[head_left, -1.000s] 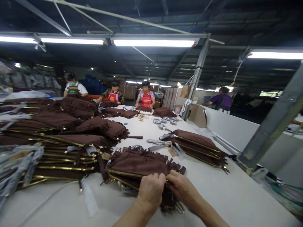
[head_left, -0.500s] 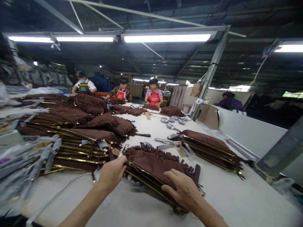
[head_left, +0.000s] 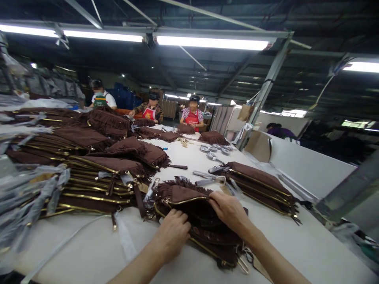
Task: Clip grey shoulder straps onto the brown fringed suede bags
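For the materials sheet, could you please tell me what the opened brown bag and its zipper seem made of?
Brown bag: probably suede or faux suede; matte, napped surface, cut fringe. Zipper: likely brass-toned metal; it glints gold, though plastic is possible.

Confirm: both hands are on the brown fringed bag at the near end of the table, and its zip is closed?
Not closed: the zip is open. The head view shows the right hand lifting the upper edge of the bag, the left hand at its lower edge, dark inside showing. Both hands are on it, at the near end of the table.
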### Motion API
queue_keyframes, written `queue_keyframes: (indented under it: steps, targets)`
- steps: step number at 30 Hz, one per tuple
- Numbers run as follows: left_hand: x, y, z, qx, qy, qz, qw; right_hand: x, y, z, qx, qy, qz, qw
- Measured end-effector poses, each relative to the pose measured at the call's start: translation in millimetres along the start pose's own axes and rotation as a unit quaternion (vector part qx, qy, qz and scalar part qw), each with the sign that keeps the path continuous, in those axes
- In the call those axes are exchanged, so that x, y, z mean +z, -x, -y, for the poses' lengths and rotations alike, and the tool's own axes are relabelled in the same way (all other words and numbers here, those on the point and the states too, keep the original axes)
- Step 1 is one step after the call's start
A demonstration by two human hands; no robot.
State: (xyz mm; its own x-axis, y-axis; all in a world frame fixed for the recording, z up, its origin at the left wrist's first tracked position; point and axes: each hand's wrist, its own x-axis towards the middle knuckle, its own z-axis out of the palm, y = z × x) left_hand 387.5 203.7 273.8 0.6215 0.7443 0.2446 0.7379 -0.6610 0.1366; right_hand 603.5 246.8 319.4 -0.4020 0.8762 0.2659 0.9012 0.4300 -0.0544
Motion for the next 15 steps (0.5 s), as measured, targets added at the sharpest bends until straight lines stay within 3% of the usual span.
queue_keyframes:
  steps: [5, 10, 12, 15]
  targets:
    - [-6.5, -22.7, 5.3, -0.025, -0.004, 0.055, 0.998, -14.2, -6.5, -6.8, 0.002, 0.012, 0.000, 1.000]
    - [-10.4, -40.5, 5.7, -0.066, 0.073, -0.006, 0.995, -2.8, 11.6, 6.5, -0.015, 0.028, -0.044, 0.999]
    - [-6.0, -40.3, 2.4, -0.079, 0.075, 0.006, 0.994, 12.5, 25.7, 15.8, -0.066, 0.001, -0.074, 0.995]
    - [1.3, -30.6, -0.8, -0.052, 0.058, 0.044, 0.996, 39.3, 42.5, 27.4, -0.183, -0.105, -0.035, 0.977]
